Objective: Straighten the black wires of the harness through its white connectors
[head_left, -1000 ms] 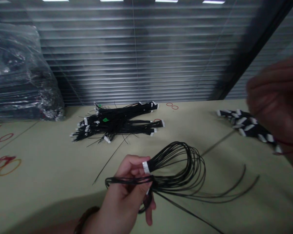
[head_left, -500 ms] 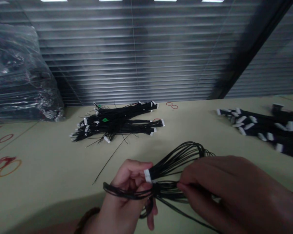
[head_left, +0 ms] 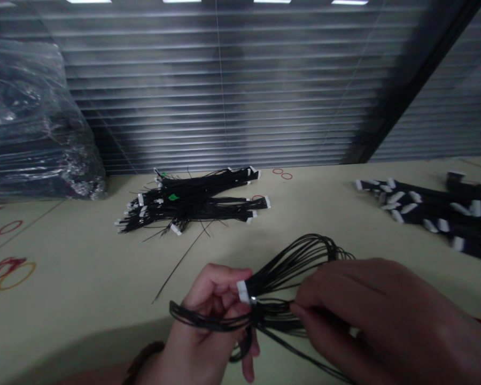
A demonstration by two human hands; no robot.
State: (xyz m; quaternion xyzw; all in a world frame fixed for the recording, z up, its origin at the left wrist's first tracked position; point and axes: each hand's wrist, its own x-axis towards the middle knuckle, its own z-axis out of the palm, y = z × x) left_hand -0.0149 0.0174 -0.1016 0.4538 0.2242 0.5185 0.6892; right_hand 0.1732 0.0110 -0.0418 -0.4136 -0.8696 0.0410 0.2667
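Note:
My left hand (head_left: 208, 321) is closed on a looped bundle of black wires (head_left: 300, 262), near the bottom centre. A white connector (head_left: 242, 291) at one end of the wires shows between its thumb and index finger. Several wires loop out to the left over this hand, and others trail down to the right. To the right, my right hand (head_left: 369, 315) pinches wires of the same bundle between thumb and forefinger; its other fingers are mostly hidden.
Piled black cables (head_left: 192, 198) with white connectors lie beyond my hands, and more cables (head_left: 428, 208) at the right. A clear plastic bag (head_left: 40, 128) stands back left. Red and yellow bands (head_left: 14, 270) lie at the left. Blinds (head_left: 224, 80) rise behind.
Both hands are almost where they were. A small shiny spot now shows beside the white connector, and the wires trailing down to the right have shifted slightly.

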